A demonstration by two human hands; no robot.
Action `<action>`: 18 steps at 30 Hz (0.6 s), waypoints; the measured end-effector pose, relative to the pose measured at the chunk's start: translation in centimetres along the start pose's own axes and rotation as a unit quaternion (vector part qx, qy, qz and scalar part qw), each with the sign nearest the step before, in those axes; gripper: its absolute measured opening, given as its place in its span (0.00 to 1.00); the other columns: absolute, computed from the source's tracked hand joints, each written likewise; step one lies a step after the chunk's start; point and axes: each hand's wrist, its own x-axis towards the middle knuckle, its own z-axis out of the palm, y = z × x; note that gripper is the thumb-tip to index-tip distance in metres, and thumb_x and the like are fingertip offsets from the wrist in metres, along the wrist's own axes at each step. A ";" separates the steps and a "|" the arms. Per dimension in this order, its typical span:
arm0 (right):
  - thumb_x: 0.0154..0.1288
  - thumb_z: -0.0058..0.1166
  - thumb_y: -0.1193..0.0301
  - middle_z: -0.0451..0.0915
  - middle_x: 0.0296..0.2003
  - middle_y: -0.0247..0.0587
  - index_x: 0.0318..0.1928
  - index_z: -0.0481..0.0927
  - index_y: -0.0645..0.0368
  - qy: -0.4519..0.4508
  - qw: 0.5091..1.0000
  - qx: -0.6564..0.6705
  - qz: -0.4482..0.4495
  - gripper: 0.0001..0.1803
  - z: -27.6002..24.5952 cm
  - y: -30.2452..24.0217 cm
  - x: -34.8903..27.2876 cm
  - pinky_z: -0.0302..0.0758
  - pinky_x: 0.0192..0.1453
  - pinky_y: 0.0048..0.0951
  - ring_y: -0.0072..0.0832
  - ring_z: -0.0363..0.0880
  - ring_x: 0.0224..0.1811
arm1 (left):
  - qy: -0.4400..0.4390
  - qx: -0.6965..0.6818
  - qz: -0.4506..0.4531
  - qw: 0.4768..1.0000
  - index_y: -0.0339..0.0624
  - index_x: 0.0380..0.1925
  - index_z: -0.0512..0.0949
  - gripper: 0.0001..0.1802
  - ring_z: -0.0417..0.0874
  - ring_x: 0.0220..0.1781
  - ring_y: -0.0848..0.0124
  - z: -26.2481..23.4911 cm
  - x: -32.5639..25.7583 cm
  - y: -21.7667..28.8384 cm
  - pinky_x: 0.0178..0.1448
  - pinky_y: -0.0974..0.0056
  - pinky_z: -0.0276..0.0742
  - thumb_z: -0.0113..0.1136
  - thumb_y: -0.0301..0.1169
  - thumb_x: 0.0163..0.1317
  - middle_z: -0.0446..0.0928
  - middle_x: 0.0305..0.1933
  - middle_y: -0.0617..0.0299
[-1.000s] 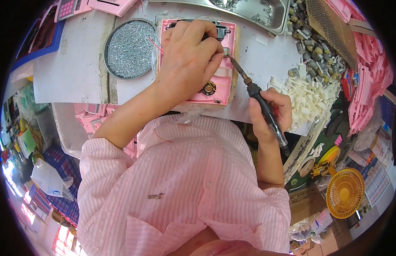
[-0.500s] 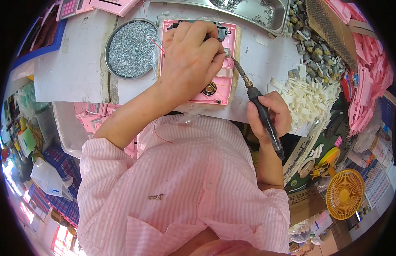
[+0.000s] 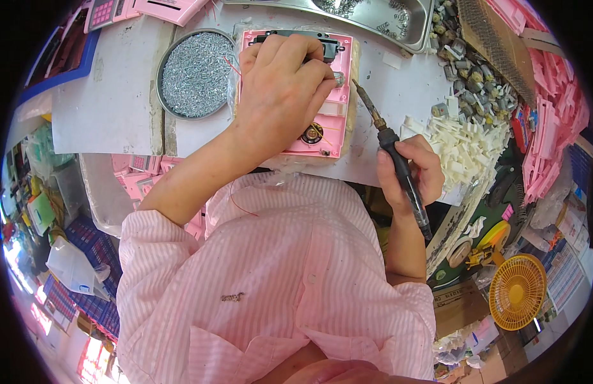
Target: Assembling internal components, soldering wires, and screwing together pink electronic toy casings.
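Note:
A pink plastic casing (image 3: 339,134) lies on a padded, plastic-wrapped mat on the table. My left hand (image 3: 277,89) is over it, fingers curled and closed, covering much of its middle; what the fingertips grip is hidden. Just right of these fingers a small silvery motor (image 3: 339,79) sits in the casing. A black part (image 3: 332,48) runs along the far edge, and a round speaker-like part (image 3: 312,133) lies in the near half. My right hand (image 3: 419,168) is wrapped round the black handle of a soldering iron (image 3: 399,163). Its tip points up-left, apart from the casing.
Left of the casing stands a round metal tray (image 3: 159,83) full of small screws. A steel tray (image 3: 419,46) with springs is beyond it. At right are piled motors (image 3: 466,77), white plastic pieces (image 3: 466,150) and pink parts (image 3: 552,128). A yellow fan (image 3: 515,291) stands lower right.
My right hand has drawn the soldering iron slightly right, and its tip has come away from beside the motor. My left hand has shifted a little left, with the casing.

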 end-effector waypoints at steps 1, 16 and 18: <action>0.51 0.73 0.81 0.76 0.21 0.39 0.42 0.78 0.64 -0.002 1.000 0.003 0.001 0.18 0.0 0.0 0.2 0.61 0.21 0.24 0.24 0.69 0.18 | -0.002 0.009 -0.001 1.000 0.47 0.33 0.83 0.07 0.75 0.46 0.62 -0.1 0.2 0.1 0.52 0.55 0.62 0.70 0.32 0.54 0.76 0.44 0.64; 0.49 0.73 0.81 0.77 0.22 0.36 0.38 0.80 0.64 -0.010 1.000 0.000 0.021 0.16 0.6 0.4 1.4 0.60 0.21 0.23 0.22 0.67 0.18 | -0.087 0.101 -0.016 0.991 0.45 0.26 0.84 0.04 0.74 0.45 0.61 -0.6 2.8 2.0 0.53 0.49 0.65 0.64 0.27 0.48 0.72 0.37 0.60; 0.49 0.73 0.81 0.77 0.22 0.36 0.38 0.80 0.64 -0.012 1.000 -0.005 0.020 0.16 0.6 0.4 1.5 0.61 0.21 0.23 0.22 0.68 0.18 | -0.097 0.102 -0.015 0.990 0.44 0.26 0.84 0.04 0.74 0.45 0.60 -0.7 2.9 2.0 0.53 0.49 0.65 0.64 0.26 0.48 0.72 0.37 0.60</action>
